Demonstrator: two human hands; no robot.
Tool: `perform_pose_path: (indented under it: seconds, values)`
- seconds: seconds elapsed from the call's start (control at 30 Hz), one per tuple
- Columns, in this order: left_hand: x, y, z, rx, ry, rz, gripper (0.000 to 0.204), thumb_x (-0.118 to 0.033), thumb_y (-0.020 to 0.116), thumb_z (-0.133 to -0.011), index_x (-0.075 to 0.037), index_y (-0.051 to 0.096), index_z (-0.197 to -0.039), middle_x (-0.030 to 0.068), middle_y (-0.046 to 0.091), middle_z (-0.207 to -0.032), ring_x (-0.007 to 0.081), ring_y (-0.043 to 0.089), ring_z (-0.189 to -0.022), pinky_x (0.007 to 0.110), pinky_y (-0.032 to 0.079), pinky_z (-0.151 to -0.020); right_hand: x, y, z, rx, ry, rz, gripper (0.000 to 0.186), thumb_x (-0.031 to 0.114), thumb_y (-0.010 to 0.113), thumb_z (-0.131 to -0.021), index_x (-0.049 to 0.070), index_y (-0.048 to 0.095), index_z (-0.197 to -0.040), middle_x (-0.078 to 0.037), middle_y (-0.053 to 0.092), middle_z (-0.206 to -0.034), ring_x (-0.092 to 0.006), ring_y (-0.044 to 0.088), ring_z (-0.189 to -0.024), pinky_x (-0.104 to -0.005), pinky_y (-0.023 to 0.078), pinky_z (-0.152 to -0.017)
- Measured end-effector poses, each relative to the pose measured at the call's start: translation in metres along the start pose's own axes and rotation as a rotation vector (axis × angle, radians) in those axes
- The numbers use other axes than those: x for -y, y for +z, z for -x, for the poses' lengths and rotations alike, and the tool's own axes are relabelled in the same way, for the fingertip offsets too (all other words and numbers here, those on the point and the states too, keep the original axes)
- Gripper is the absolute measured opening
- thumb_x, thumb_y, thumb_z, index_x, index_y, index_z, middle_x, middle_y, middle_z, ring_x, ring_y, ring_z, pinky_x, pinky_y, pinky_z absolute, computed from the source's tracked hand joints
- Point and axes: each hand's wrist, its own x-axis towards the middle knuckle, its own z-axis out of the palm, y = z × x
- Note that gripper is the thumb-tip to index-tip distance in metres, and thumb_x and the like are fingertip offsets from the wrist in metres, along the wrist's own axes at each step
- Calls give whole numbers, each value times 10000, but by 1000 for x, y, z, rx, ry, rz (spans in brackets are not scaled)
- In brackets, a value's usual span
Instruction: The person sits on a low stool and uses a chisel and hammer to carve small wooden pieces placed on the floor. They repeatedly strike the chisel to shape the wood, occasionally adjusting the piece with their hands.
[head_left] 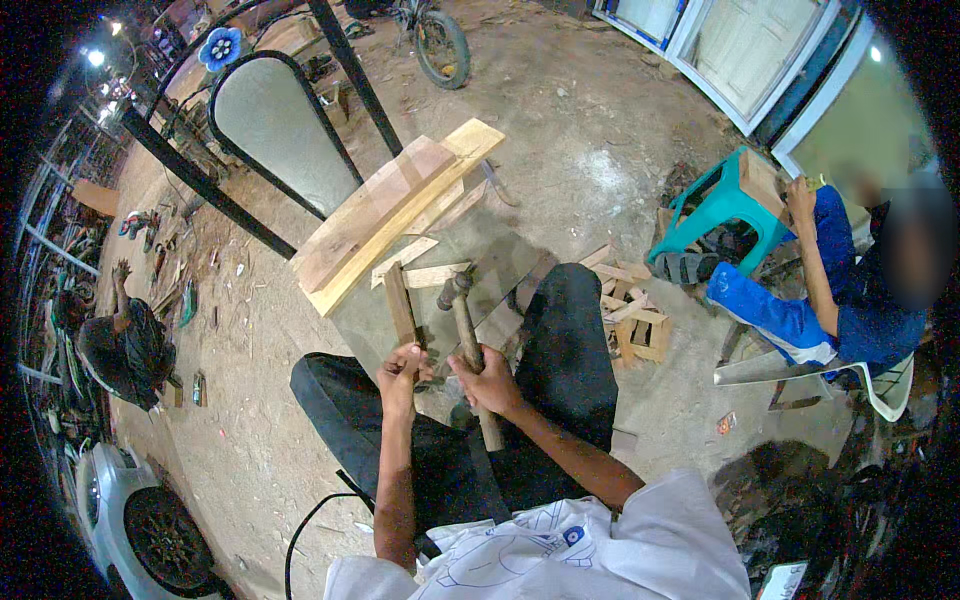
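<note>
My left hand grips a narrow wooden strip, which rises toward the planks. Any small item at its fingertips is too small to make out. My right hand is closed round the wooden handle of a hammer, head uppermost, just right of the strip. Beyond both hands, pale planks lie at a slant beside a black metal-framed chair with a padded grey panel. Short thin wood pieces are under the planks' near side, partly hidden.
Wood offcuts lie right of my knee. A co-worker sits on the right, a hand at a teal stool. Another person crouches at the left, near a silver car. A bicycle and pale framed panels stand behind.
</note>
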Motion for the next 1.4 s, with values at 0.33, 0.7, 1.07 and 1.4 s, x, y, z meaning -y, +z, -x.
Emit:
perform_pose_path:
  seconds: [0.33, 0.7, 1.07, 1.4]
  values:
    - [20, -25, -72, -10, 558, -617, 134, -22, 625, -881, 75, 683, -953, 125, 698, -826, 164, 633, -738, 320, 519, -684, -12, 1, -7, -75, 53, -1, 419, 450, 711, -855, 51, 584, -884, -31, 586, -618, -140, 540, -450, -325, 453, -426]
    - [15, -13, -67, -92, 712, -871, 106, -11, 640, -846, 30, 669, -939, 169, 626, -970, 298, 597, -893, 396, 471, -813, 22, -7, 5, 2, 9, -78, 391, 411, 669, -902, 47, 530, -882, -25, 554, -606, -112, 507, -414, -298, 423, -389]
    - [22, -12, -62, -253, 385, -779, 252, -237, 626, -938, 1, 652, -1018, 160, 643, -986, 256, 607, -885, 370, 473, -770, -23, 6, -10, -109, -121, 105, 392, 434, 653, -904, 56, 553, -882, -14, 543, -587, -120, 500, -414, -305, 414, -398]
    - [36, -12, -65, -240, 757, -716, 168, 30, 617, -765, 3, 641, -930, 186, 642, -940, 391, 574, -906, 437, 465, -815, 19, -16, 3, 131, 137, 43, 438, 440, 441, -1020, 40, 522, -862, -7, 487, -576, -92, 429, -380, -255, 352, -360]
